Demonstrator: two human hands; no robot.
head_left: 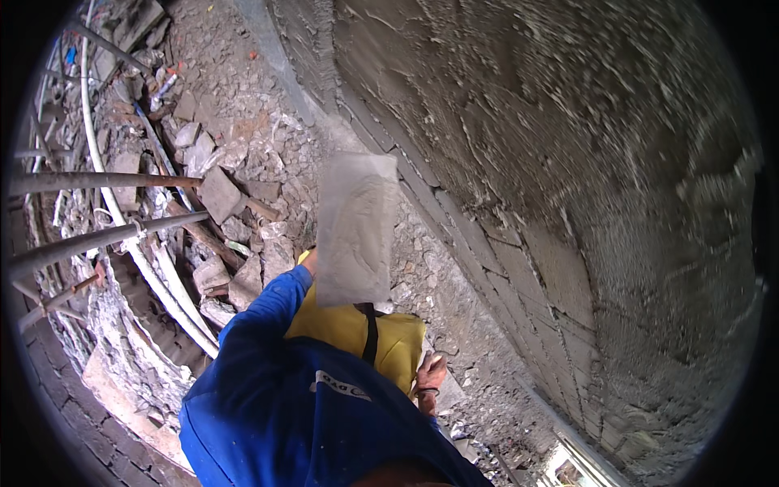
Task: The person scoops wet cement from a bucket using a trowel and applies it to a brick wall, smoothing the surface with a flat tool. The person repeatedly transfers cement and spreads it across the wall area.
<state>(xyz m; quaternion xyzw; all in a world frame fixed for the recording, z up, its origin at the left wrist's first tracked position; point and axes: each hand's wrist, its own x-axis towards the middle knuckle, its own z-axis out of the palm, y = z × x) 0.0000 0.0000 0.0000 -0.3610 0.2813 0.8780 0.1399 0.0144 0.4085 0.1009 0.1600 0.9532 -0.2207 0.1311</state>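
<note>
Out in front of me, a flat, pale rectangular hawk carries a heap of wet grey mortar. My left hand grips it from its near left side; most of the fingers are hidden under the board. Low at my right side, my right hand is closed, with a dark band around the wrist. A flat pale grey shape shows beside this hand, and I cannot make out whether it is held. To the right stands a wall coated with wet, rough mortar, its lower courses of blocks still showing.
Broken bricks and rubble cover the ground to the left. Metal poles reach in from the left, crossed by a long white pipe. A pale framed object lies at the wall's foot, lower right.
</note>
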